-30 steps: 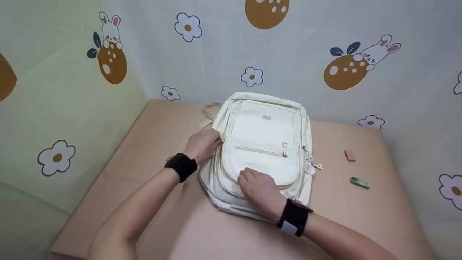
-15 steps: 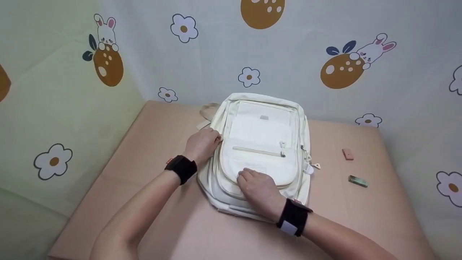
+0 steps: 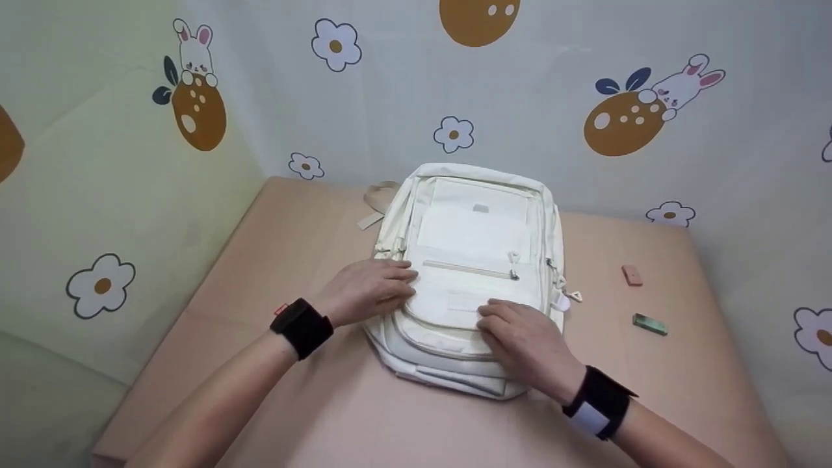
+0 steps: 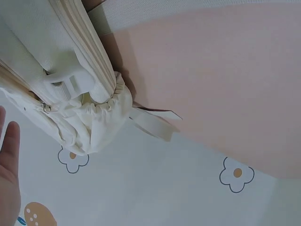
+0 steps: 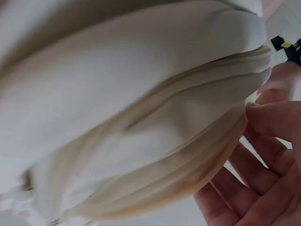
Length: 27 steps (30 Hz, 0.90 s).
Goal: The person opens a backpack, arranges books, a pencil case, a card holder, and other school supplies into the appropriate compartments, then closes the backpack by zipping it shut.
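Note:
A cream-white backpack (image 3: 474,234) lies front side up, its front pocket with a short zip facing me. My left hand (image 3: 367,289) is at the pocket's left edge in the head view, its fingers loosely extended over the fabric. Part of that hand (image 4: 9,179) shows at the left wrist view's edge, beside the bag. My right hand (image 3: 530,341) is at the pocket's lower right, fingertips on its front. In the right wrist view the right hand's (image 5: 263,188) fingers are spread, and the thumb is at the fabric edge.
Right of the backpack, a small pink block (image 3: 632,275) and a small green block (image 3: 650,324) lie on the pink-beige table (image 3: 312,416). A beige strap (image 3: 374,201) sticks out at the bag's upper left. Printed curtains (image 3: 390,84) stand behind and to the left.
My left hand has left the zip pull at the bag's left side and come down onto the pocket edge, fingers loosened. The right hand has shifted right along the pocket's lower part.

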Tool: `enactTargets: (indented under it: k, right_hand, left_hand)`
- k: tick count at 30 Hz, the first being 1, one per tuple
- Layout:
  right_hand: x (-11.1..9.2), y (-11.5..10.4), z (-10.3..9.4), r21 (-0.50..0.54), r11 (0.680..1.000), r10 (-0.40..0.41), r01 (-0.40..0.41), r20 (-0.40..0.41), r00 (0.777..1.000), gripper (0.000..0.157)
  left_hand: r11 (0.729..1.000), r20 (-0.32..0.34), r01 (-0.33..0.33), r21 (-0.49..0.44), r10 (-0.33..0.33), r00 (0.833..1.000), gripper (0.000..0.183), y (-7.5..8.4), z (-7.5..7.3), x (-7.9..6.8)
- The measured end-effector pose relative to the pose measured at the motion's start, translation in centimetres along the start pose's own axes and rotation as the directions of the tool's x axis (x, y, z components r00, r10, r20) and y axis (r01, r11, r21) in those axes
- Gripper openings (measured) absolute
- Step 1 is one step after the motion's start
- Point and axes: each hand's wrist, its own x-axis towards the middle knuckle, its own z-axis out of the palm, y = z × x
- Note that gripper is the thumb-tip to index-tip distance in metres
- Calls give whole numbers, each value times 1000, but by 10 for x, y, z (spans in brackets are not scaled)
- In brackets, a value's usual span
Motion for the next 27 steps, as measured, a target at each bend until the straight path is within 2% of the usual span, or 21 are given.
enactTargets:
  k: [3, 5, 11, 14, 20, 24, 27]
  right_hand:
    - [-12, 13, -7, 3, 999, 34, -34, -23, 999, 11]
    - [-19, 18, -10, 0, 998, 59, -59, -19, 998, 13]
    - [-21, 26, -12, -32, 996, 86, -87, -16, 996, 18]
    - [-14, 29, -16, -42, 993, 108, -110, -60, 992, 23]
    - [6, 40, -30, -19, 987, 154, -160, -167, 974, 20]
    - [17, 49, -37, 0, 978, 205, -209, -200, 958, 19]
    - [24, 55, -40, 23, 969, 245, -245, -210, 947, 16]
  left_hand:
    - [999, -20, -7, -51, 6, 1000, 11, 0, 1, -1]
    - [997, -19, 6, -74, -8, 1000, 13, 0, 3, -2]
    - [994, 43, 78, -82, -75, 996, 42, 0, 7, -5]
    - [990, 75, 116, -78, -111, 991, 53, -1, 6, -2]
    - [974, 66, 200, -107, -193, 979, 55, -12, 1, 17]
    - [953, 42, 263, -152, -259, 965, 49, -23, 3, 35]
    - [931, 47, 303, -205, -299, 953, 44, -32, 4, 47]
